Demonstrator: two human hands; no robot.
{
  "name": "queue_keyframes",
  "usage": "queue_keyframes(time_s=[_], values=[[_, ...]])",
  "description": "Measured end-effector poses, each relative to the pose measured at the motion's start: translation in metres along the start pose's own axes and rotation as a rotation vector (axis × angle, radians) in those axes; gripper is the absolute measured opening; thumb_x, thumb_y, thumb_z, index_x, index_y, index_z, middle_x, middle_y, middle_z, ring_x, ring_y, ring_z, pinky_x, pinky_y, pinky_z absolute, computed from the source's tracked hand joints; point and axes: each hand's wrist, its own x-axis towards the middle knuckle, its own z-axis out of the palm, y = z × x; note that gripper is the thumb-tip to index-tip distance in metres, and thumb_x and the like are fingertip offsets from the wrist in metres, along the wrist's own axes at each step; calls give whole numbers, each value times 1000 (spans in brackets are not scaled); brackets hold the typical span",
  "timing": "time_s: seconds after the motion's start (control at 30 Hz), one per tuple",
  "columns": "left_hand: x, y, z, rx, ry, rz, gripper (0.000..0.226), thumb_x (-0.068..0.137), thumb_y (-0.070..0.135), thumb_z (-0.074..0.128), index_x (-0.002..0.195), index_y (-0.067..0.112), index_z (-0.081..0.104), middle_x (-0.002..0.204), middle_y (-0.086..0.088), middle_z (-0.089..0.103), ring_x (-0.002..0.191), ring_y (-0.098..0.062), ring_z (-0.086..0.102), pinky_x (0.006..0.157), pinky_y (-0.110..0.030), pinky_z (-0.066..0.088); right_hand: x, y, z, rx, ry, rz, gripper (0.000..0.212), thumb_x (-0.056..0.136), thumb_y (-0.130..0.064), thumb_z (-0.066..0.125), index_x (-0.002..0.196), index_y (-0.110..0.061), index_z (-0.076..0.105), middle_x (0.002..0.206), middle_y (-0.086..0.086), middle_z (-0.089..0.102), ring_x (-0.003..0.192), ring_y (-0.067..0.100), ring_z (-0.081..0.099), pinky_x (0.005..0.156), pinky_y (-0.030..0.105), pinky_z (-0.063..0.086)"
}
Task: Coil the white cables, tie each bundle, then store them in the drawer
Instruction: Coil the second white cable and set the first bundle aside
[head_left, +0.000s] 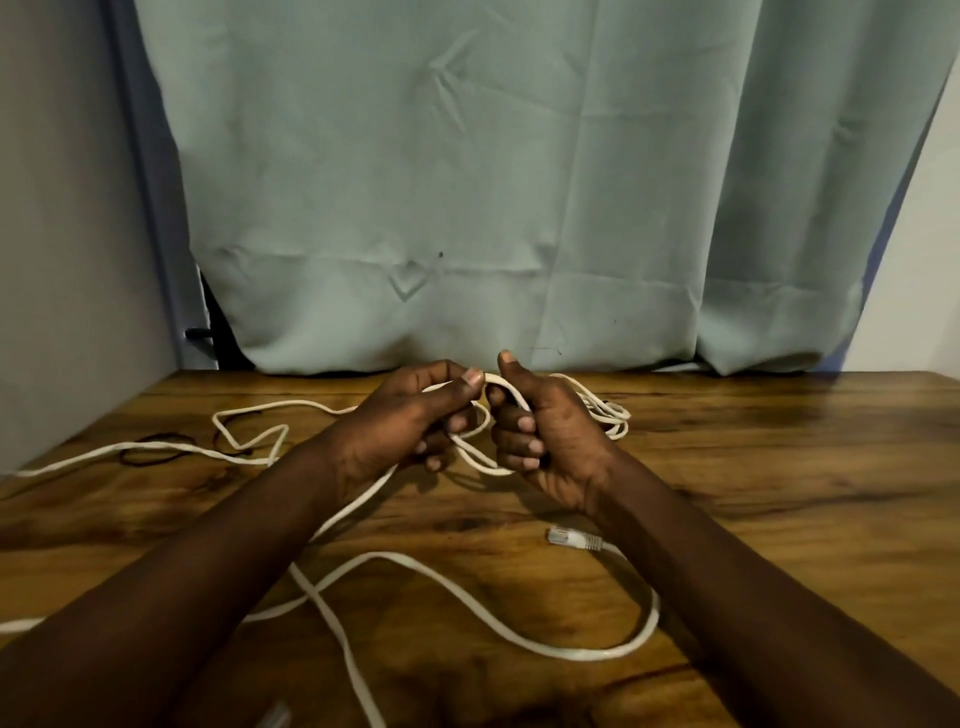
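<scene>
Your left hand (405, 423) and right hand (550, 441) are raised together over the far middle of the wooden counter (779, 467), both on one flat white network cable (384, 556). The left grip is clenched on it, with the thumb pressing a strand against the curled fingers. The right grip is wrapped round a small loop of the same cable, fingers curled and thumb pointing up. A strand crosses over its index finger and the loop hangs below the knuckles.

Just behind your right hand sits a set of several white loops (613, 415). You cannot tell from here whether they belong to the coil you hold or form a separate bundle.

The rest of the cable lies loose on the counter. One run passes under your left wrist toward you, crosses itself once and sweeps in a wide curve under your right forearm. Another zigzags off to the left edge.

One clear plug (571, 539) lies near your right wrist, any marking on it too small to read. Thin dark cord (136, 462) lies in loops at the far left, under the white run. A pale green curtain (467, 182) hangs behind the counter.
</scene>
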Motion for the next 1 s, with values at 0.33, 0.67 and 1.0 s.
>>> queue_keyframes(time_s=[0.33, 0.67, 1.0], values=[[5, -1, -11, 14, 32, -31, 38, 85, 40, 63, 107, 10, 55, 48, 5, 29, 39, -7, 22, 39, -18, 25, -3, -1, 10, 73, -218, 172, 46, 104, -39, 42, 61, -23, 38, 41, -9, 25, 29, 5, 20, 43, 24, 13], [-3, 4, -41, 3, -172, -136, 38, 84, 15, 77, 121, 13, 70, 88, -5, 70, 40, -3, 37, 47, -22, 49, 1, 0, 5, 152, 8, 61, 54, 104, -32, 46, 53, -27, 30, 39, -10, 17, 27, 5, 14, 32, 12, 13], [-7, 1, -60, 1358, 338, 719, 29, 99, 34, 50, 125, 26, 60, 79, 6, 69, 67, -23, 68, 54, -30, 43, 8, -22, -32, 412, 157, -58, 57, 101, -27, 43, 45, -25, 30, 37, -7, 17, 26, 8, 16, 29, 14, 17]])
